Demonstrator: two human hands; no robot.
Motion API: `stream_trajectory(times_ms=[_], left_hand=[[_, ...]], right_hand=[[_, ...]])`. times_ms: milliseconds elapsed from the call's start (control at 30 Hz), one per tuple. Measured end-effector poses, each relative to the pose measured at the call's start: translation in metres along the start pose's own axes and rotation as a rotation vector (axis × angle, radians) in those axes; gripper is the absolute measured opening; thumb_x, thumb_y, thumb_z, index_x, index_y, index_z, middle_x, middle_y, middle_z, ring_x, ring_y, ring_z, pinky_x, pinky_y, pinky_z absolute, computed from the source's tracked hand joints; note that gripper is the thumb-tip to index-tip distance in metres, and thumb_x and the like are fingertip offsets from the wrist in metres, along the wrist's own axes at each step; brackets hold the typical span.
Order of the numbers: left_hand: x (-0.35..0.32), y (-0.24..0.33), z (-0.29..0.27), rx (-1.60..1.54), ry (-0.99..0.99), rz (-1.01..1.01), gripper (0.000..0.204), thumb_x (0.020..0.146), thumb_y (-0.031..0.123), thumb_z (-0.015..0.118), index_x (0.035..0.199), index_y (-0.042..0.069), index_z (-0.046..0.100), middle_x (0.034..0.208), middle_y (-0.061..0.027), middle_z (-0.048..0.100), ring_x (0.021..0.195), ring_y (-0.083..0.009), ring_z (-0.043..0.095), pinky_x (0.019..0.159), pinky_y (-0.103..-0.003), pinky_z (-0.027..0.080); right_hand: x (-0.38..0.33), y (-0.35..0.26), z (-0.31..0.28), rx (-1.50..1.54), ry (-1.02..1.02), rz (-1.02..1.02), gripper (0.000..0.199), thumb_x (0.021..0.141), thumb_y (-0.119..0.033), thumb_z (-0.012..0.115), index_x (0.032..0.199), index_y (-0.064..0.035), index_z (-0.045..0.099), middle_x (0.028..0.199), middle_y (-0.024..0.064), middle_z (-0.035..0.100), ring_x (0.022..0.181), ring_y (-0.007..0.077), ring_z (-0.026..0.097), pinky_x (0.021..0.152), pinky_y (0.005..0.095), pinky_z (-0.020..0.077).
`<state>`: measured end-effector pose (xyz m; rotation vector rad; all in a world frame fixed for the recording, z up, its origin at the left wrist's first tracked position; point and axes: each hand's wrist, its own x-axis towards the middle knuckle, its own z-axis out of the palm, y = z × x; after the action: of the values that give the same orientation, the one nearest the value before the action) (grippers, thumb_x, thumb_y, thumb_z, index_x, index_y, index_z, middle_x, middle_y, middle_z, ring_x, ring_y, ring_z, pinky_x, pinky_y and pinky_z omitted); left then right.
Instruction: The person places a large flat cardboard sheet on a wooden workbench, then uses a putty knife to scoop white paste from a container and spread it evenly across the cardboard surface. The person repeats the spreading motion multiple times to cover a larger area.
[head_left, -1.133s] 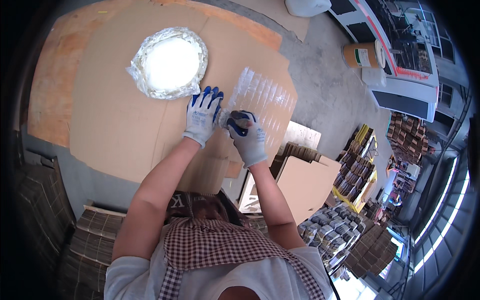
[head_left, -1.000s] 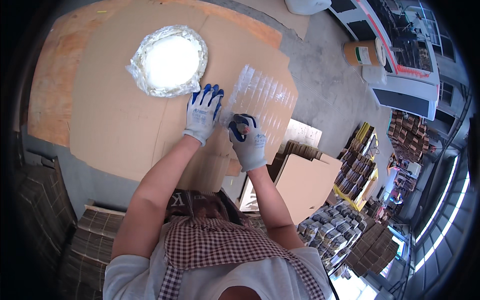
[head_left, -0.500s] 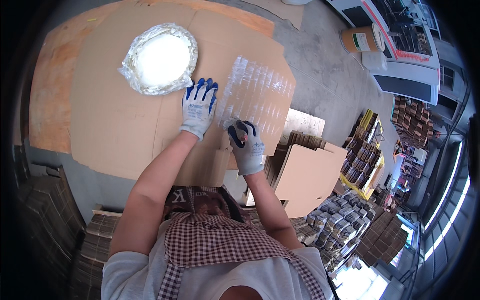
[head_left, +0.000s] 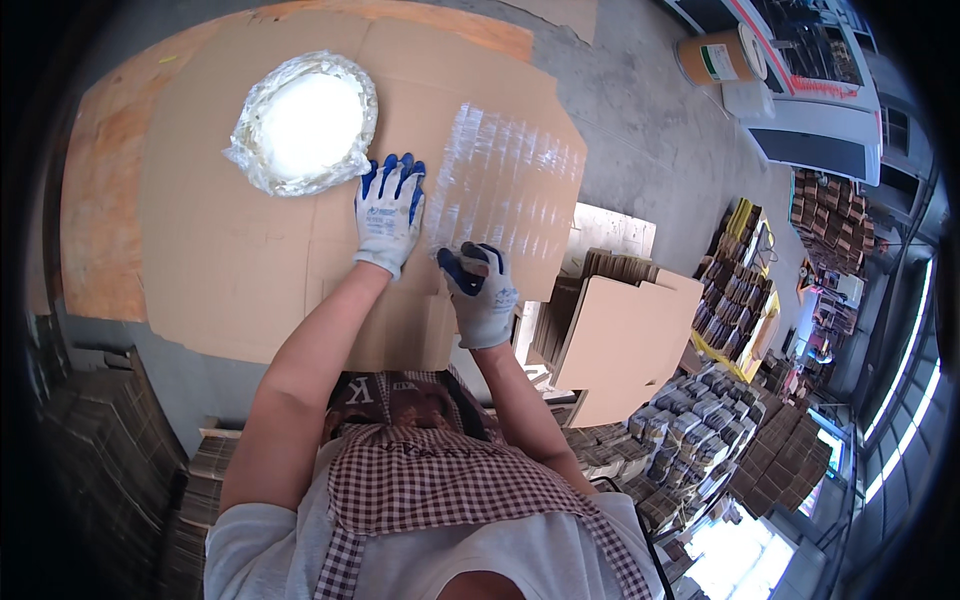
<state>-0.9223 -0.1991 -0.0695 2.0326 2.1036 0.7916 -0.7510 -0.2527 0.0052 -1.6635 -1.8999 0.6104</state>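
My left hand (head_left: 388, 222), in a white glove with blue fingertips, lies flat on a large cardboard sheet (head_left: 230, 240) with its fingers a little spread. Just beyond its fingertips sits a round container with bright white contents (head_left: 312, 128), its rim wrapped in crumpled clear plastic. My right hand (head_left: 484, 298), gloved the same way, is closed low over the sheet's right part. Its curled fingers mostly hide what they grip. Ahead of it, shiny whitish streaks (head_left: 505, 185) in rows mark the cardboard.
The sheet rests on a wooden board (head_left: 105, 215). To the right stand upright cardboard pieces (head_left: 630, 335) and bundled stacks (head_left: 690, 430). More stacks (head_left: 100, 440) are at the lower left. A brown drum (head_left: 715, 57) stands on the floor at the far right.
My right hand has moved slightly left and toward me along the near edge of the streaks. The left hand stays flat, and the whole view has shifted slightly.
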Motion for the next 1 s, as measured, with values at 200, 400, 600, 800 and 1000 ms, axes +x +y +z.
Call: stream_trajectory(times_ms=[200,400,600,800,1000], left_hand=[[0.0,-0.004,0.001,0.031,0.021,0.011,0.041,0.091,0.017,0.061,0.132,0.015,0.062,0.139,-0.008,0.058,0.131,-0.028,0.052,0.117,-0.05,0.031],[0.0,-0.001,0.004,0.031,0.028,0.024,0.041,0.091,0.017,0.061,0.132,0.015,0.062,0.139,-0.0079,0.059,0.131,-0.0281,0.052,0.117,-0.05,0.032],[-0.001,-0.004,0.004,0.043,0.008,0.014,0.04,0.091,0.016,0.061,0.131,0.014,0.062,0.14,-0.0079,0.058,0.132,-0.0288,0.051,0.117,-0.05,0.032],[0.001,0.001,0.003,0.046,0.001,0.024,0.04,0.092,0.017,0.061,0.131,0.014,0.062,0.141,-0.0077,0.057,0.132,-0.0286,0.051,0.118,-0.05,0.031],[-0.002,-0.005,0.002,0.003,0.038,-0.006,0.041,0.092,0.022,0.06,0.132,0.014,0.062,0.14,-0.0081,0.058,0.132,-0.0298,0.05,0.117,-0.05,0.03]], right_hand=[[0.01,0.077,-0.046,-0.194,0.155,0.309,0.036,0.08,-0.017,0.08,0.111,-0.0063,0.064,0.109,0.0132,0.062,0.093,0.0341,0.066,0.081,0.0406,0.0544],[0.008,0.059,-0.05,0.073,0.177,0.287,0.036,0.081,-0.018,0.081,0.11,-0.0039,0.066,0.108,0.0151,0.064,0.094,0.0334,0.066,0.084,0.0401,0.0533],[0.002,0.092,-0.059,-0.195,0.166,0.359,0.029,0.084,-0.022,0.079,0.104,-0.0043,0.066,0.105,0.0141,0.063,0.095,0.0354,0.065,0.081,0.0415,0.0535],[0.005,0.06,-0.063,0.073,0.191,0.255,0.024,0.083,-0.019,0.08,0.098,-0.0054,0.067,0.105,0.0139,0.063,0.095,0.0343,0.064,0.082,0.0412,0.0533],[0.021,0.098,-0.08,-0.276,0.194,0.189,0.034,0.081,-0.016,0.078,0.111,-0.0072,0.064,0.106,0.0135,0.061,0.098,0.0333,0.064,0.085,0.0417,0.0531]])
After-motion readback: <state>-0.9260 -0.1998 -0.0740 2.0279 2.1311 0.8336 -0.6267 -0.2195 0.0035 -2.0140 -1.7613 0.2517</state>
